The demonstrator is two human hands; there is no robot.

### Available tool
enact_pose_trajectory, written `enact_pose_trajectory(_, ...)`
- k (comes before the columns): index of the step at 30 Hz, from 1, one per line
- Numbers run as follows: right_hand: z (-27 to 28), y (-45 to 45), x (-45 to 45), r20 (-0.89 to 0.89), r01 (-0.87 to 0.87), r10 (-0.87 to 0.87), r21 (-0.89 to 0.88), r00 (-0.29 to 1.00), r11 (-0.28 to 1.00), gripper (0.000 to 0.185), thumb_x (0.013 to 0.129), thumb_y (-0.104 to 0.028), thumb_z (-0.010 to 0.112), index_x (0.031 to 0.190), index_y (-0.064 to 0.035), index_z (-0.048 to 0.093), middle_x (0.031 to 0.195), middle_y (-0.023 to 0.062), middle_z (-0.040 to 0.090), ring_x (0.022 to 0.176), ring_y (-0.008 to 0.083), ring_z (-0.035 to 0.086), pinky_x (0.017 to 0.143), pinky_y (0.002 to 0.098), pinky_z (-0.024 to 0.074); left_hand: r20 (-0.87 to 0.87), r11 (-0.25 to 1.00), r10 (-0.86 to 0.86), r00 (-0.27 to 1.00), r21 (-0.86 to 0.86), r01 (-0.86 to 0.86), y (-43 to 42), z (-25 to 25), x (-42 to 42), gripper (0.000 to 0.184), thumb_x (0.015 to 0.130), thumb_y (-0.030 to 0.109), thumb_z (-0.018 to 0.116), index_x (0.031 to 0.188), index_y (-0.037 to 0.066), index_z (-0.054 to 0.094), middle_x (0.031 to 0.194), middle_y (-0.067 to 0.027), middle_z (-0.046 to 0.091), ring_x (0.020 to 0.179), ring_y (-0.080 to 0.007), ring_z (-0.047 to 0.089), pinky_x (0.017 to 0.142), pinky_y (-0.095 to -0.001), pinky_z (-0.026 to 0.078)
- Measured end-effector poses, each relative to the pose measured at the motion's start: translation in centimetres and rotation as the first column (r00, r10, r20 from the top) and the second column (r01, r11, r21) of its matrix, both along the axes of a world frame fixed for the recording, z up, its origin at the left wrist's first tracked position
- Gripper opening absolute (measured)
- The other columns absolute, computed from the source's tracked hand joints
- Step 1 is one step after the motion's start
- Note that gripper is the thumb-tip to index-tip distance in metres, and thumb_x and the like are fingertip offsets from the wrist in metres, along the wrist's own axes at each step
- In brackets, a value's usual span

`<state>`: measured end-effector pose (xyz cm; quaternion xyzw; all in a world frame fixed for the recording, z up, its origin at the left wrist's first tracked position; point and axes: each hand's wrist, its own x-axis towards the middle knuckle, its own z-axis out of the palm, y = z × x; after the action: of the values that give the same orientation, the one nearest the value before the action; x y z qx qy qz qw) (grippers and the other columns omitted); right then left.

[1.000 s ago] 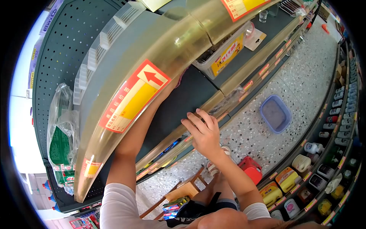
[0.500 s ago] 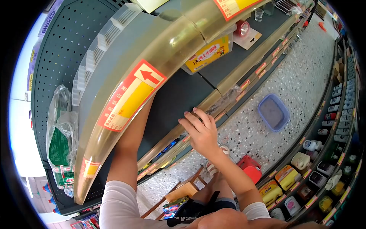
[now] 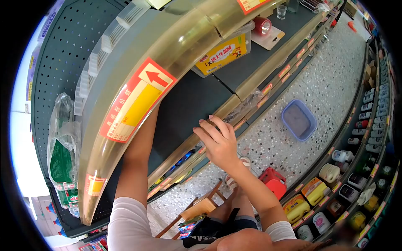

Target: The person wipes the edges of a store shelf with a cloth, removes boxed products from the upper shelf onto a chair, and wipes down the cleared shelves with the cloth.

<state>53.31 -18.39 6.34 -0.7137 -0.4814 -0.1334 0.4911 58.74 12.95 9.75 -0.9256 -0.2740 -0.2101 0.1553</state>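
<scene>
My right hand [image 3: 217,141] rests on the front edge of the lower grey shelf [image 3: 188,106], its fingers stretched over the clear price strip [image 3: 233,101] and slightly apart. Nothing shows in that hand. My left forearm [image 3: 137,154] reaches in over this shelf, beneath the upper one. The left hand itself is hidden behind the upper shelf's curved clear strip [image 3: 184,54], which carries a red and yellow price label [image 3: 138,100]. Deeper along the lower shelf stands a clear plastic tub with a yellow label [image 3: 222,54].
A red flashlight [image 3: 262,26] on a card lies beyond the tub, near a small glass [image 3: 281,11]. On the speckled floor are a blue basin [image 3: 299,120], a red plastic item [image 3: 273,180] and a wooden stool [image 3: 203,207]. Shelves of bottles [image 3: 316,190] line the right side.
The view has shifted slightly, so the shelves and tub appear a little further left. My right hand stays on the shelf edge, and the left forearm remains under the upper shelf.
</scene>
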Motion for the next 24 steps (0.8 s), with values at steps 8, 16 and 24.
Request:
enact_pose_trajectory(8,-0.2,0.5,-0.3,0.005,0.037,-0.037,0.009,0.999,0.999,0.040,0.069,-0.003,0.065,0.108,-0.0103,0.069,0.120,0.0048,0.063,0.122,0.0283,0.054,0.086,0.0421,0.0463,0.045,0.994,-0.062,0.997,0.094,0.057,1.6,-1.5,-0.3,0.044,0.088,0.017,0.062,0.130,0.003,0.059,0.129,-0.0248,0.059,0.120,-0.0432,0.055,0.101,-0.0516,0.042)
enact_pose_trajectory(16,-0.1,0.8,-0.9,0.014,0.080,-0.080,0.004,0.997,0.997,0.039,0.067,-0.005,0.065,0.105,-0.0108,0.070,0.117,0.0049,0.064,0.121,0.0293,0.055,0.088,0.0424,0.0459,0.051,0.998,-0.041,0.998,0.051,0.038,1.7,-0.5,-4.4,0.042,0.089,0.016,0.063,0.128,0.003,0.060,0.126,-0.0239,0.061,0.117,-0.0419,0.057,0.098,-0.0510,0.044)
enact_pose_trajectory(24,1.4,0.6,-1.2,0.030,0.088,-0.087,-0.042,0.996,0.995,0.042,0.066,0.004,0.063,0.105,-0.0094,0.070,0.117,0.0062,0.064,0.120,0.0305,0.055,0.087,0.0424,0.0468,0.010,0.998,0.065,0.998,0.004,-0.066,0.4,0.4,-14.2,0.039,0.089,0.016,0.063,0.126,0.004,0.062,0.124,-0.0231,0.062,0.114,-0.0406,0.060,0.095,-0.0503,0.047)
